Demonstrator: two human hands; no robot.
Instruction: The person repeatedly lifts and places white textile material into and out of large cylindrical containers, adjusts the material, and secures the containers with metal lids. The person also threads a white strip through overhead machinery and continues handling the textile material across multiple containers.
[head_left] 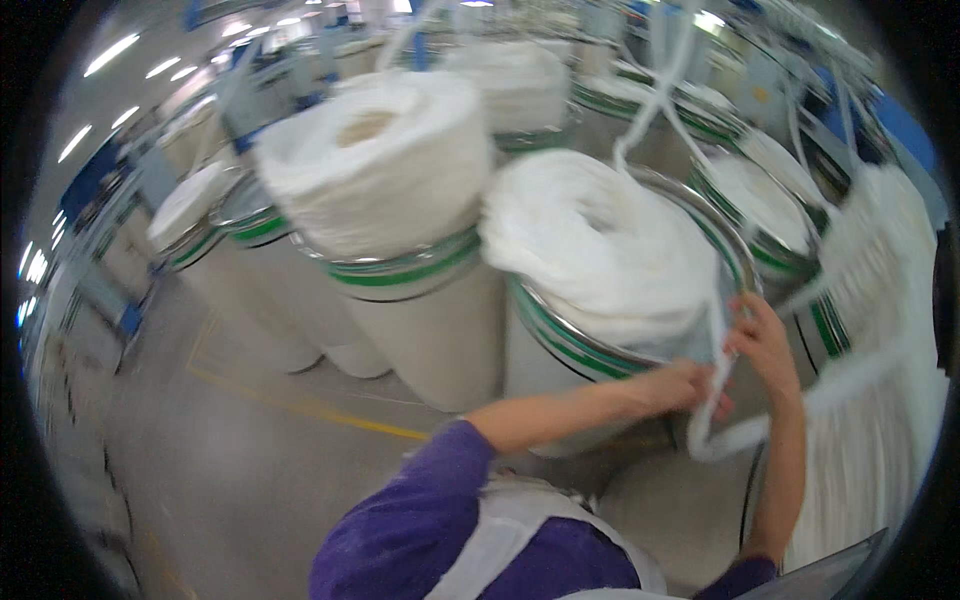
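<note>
A thick white fibre sliver (719, 345) hangs over the near right rim of a large can (570, 365). My left hand (690, 388) is closed around this strand just outside the rim, its fingers partly hidden and blurred. Slightly higher and to the right, my right hand (762, 340) pinches the same strand by the can's metal edge. Below my hands the sliver loops and runs off to the right. Coiled white sliver (600, 240) is heaped in the can, leaning left over its rim.
Left of this can stands another can (420, 340) piled high with coiled sliver (385, 160). More cans (255, 290) stand farther left and behind. A mass of white sliver (870, 400) hangs at the right. A yellow line (330, 413) crosses the grey floor.
</note>
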